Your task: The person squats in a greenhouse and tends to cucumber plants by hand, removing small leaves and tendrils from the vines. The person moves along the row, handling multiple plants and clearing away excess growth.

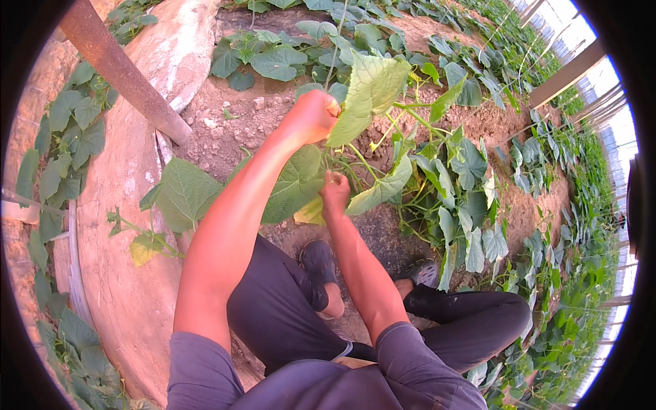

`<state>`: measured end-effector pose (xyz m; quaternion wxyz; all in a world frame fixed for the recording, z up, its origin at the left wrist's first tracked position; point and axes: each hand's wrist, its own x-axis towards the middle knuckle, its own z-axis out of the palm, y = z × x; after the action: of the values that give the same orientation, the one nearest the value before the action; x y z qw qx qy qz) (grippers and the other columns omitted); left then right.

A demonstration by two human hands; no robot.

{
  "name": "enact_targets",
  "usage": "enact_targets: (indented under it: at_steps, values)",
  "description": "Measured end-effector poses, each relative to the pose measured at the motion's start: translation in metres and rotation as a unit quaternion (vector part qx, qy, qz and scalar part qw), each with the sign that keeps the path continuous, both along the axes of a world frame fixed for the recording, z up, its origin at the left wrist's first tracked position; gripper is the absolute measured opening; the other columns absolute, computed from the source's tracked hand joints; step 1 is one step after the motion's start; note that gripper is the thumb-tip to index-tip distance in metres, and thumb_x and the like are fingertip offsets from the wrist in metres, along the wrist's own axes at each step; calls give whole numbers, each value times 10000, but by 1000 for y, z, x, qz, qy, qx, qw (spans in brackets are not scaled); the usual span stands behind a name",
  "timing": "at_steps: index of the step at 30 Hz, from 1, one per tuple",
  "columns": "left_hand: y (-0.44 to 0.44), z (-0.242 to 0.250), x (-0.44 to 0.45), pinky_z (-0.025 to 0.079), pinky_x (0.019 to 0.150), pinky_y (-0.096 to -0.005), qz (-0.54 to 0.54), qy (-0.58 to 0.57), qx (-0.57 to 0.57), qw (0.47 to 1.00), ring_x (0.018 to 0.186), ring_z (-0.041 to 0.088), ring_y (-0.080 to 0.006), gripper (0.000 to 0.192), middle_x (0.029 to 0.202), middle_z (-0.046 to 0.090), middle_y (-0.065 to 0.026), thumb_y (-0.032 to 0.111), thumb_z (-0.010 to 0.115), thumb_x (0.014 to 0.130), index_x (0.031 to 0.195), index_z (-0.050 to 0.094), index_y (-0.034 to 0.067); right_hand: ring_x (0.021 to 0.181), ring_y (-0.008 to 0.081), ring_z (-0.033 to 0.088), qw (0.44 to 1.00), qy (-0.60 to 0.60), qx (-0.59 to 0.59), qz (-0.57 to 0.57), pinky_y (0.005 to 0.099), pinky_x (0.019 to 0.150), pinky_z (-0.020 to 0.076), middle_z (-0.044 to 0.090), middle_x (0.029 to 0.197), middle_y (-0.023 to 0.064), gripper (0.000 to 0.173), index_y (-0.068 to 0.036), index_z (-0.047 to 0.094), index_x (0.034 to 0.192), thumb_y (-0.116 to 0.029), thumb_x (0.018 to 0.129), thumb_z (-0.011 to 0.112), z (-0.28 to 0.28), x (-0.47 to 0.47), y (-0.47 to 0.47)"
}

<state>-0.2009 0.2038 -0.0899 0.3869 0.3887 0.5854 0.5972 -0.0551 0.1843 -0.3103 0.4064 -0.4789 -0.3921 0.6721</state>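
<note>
My left hand point(316, 117) is closed in a fist at the lower end of a thin hanging string point(335, 51), beside a large pale-green leaf point(371, 92). Below it, my right hand point(335, 192) has its fingertips pinched on a thin strand low among the stems; whether this is string or stem is unclear. A cucumber-like vine point(423, 123) spreads to the right of both hands, with curling tendrils and small yellow flowers. Under my left forearm lies a broad green leaf point(297, 184), partly covered. A yellowing leaf point(310, 211) shows beside my right wrist.
A rusty metal post point(128, 77) slants into the soil at upper left, beside a pale, dirt-covered sheet point(118, 215). Rows of leafy vines point(558, 307) run along the right. My dark clogs point(319, 261) stand on the ground close to the stems.
</note>
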Motion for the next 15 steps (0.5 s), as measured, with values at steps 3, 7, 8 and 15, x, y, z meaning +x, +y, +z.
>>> enact_targets:
  at_steps: [3, 7, 8, 15]
  values:
    - [-10, 7, 4, 536, 623, -359, 38, -169, 37, 984, 668, 705, -158, 80, 717, 710, -119, 21, 720, 828, 848, 727, -56, 696, 142, 656, 990, -7, -87, 112, 273, 613, 559, 715, 897, 59, 222, -20, 679, 1109, -214, 1012, 725, -6, 17, 13]
    - [-11, -4, -6, 528, 621, -357, -2, 85, 17, 996, 670, 696, -150, 77, 707, 715, -120, 27, 728, 816, 828, 727, -49, 654, 109, 629, 984, -40, -76, 155, 254, 596, 539, 720, 853, 41, 127, -36, 698, 1008, -162, 1007, 687, -3, 21, 18]
    - [-11, -9, -11, 527, 621, -356, -16, 119, -1, 993, 672, 697, -152, 76, 711, 720, -123, 28, 730, 814, 830, 728, -47, 652, 108, 625, 985, -50, -65, 151, 256, 592, 529, 718, 848, 41, 128, -36, 696, 995, -164, 999, 686, -3, 18, 20]
    - [-7, -22, -19, 526, 620, -353, -33, 90, 55, 994, 677, 703, -172, 64, 732, 735, -130, 22, 718, 804, 852, 742, -13, 807, 371, 681, 950, -222, 179, 127, 467, 764, 532, 717, 894, 186, 243, 7, 667, 999, -228, 941, 683, -41, 14, 26]
